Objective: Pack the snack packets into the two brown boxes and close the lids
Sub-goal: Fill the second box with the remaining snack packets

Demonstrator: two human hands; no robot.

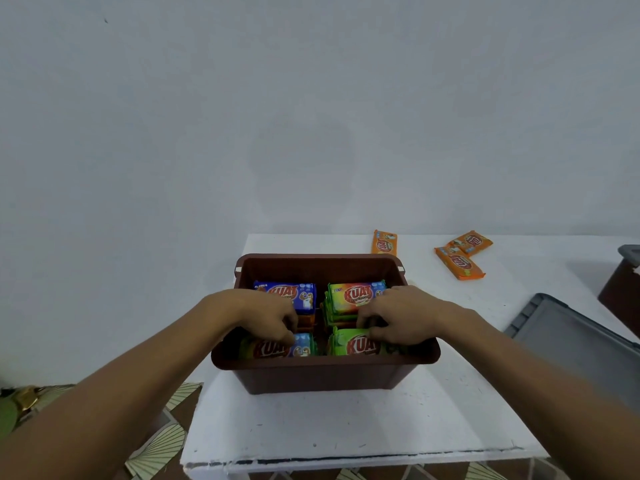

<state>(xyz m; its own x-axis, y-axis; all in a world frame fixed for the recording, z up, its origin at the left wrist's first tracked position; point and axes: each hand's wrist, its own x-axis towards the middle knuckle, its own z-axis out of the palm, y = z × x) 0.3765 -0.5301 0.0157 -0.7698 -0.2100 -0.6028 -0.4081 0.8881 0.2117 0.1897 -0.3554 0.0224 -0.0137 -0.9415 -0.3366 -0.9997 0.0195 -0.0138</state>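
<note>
An open brown box (322, 374) stands on the white table, filled with stacks of snack packets. A blue packet (285, 294) and a rainbow-coloured packet (353, 294) lie at the back. My left hand (273, 315) reaches into the box and pinches the front left packet (277, 348). My right hand (398, 317) grips the green front right packet (349, 344). Three orange packets lie loose on the table: one (384, 243) behind the box, two (460, 263) further right. The second brown box (623, 292) shows partly at the right edge.
A grey lid (575, 334) lies flat on the table at the right. Another grey lid (631, 253) rests on the second box. The white table (311, 427) ends close in front of me, with patterned floor (162, 441) to the left. A plain wall rises behind.
</note>
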